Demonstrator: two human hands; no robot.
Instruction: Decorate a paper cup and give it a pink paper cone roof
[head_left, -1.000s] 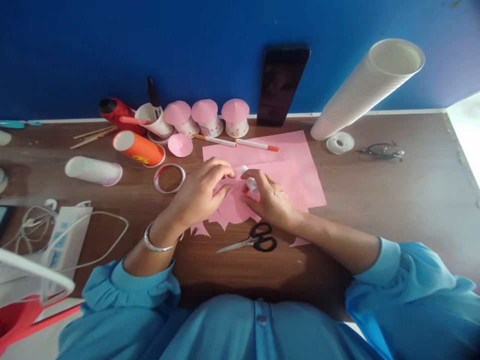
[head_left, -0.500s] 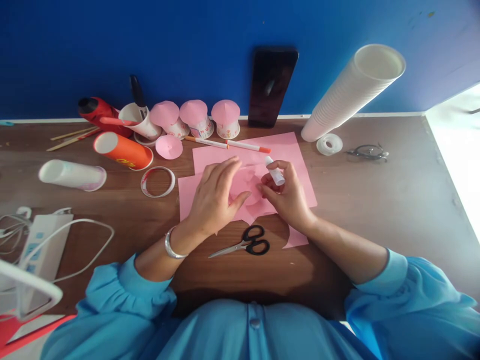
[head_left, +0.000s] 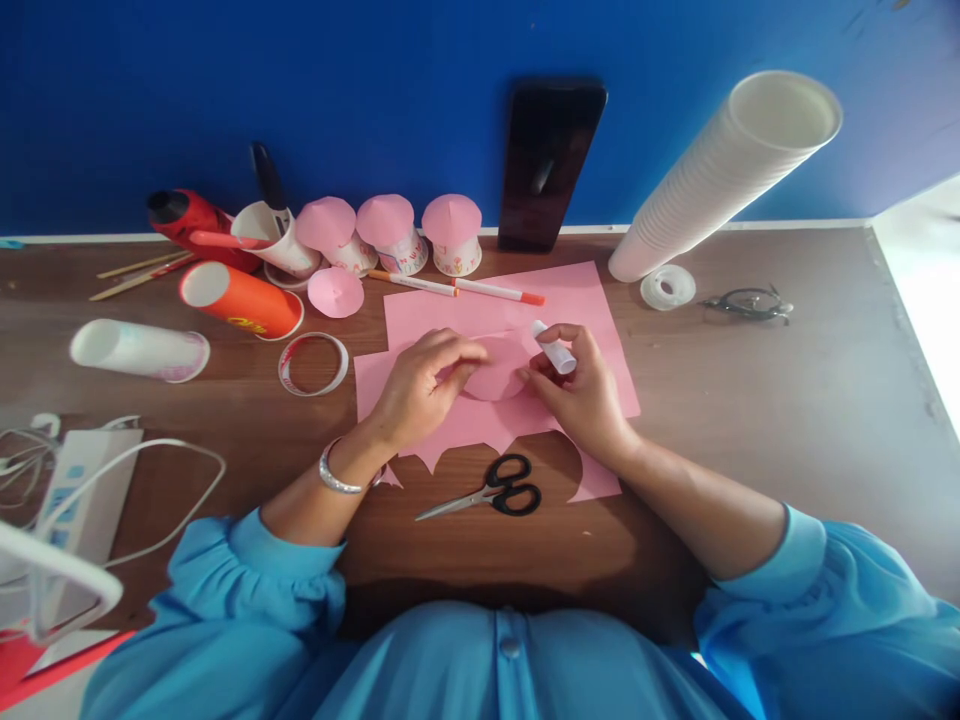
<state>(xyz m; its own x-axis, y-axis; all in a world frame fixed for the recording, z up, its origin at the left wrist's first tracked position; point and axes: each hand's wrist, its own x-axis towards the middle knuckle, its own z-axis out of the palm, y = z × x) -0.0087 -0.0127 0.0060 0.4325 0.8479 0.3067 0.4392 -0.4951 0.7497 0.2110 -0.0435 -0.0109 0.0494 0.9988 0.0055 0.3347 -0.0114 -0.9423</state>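
A round piece of pink paper point(head_left: 499, 368) is held between my hands, above larger pink sheets with jagged cut edges. My left hand point(head_left: 431, 385) pinches its left edge between thumb and fingers. My right hand point(head_left: 577, 390) grips the paper's right edge with thumb and fingertip, and also keeps a white glue stick point(head_left: 555, 350) tucked in its fingers. Black-handled scissors point(head_left: 499, 488) lie on the table just in front of the sheets. Two markers, one of them a red-capped marker point(head_left: 499, 291), rest at the back of the pink sheet point(head_left: 562, 290).
Small cups with pink cone tops point(head_left: 451, 222) stand along the blue wall, left of a black phone point(head_left: 551, 165). A tall stack of paper cups point(head_left: 720, 180) leans at back right, near a tape roll point(head_left: 667, 288) and glasses point(head_left: 750, 303). An orange cup point(head_left: 244, 300) stands left.
My left hand has gone from open, with fingers spread, to pinching the left edge of the pink circle. The circle now lies flatter in view. My right hand still holds the glue stick.
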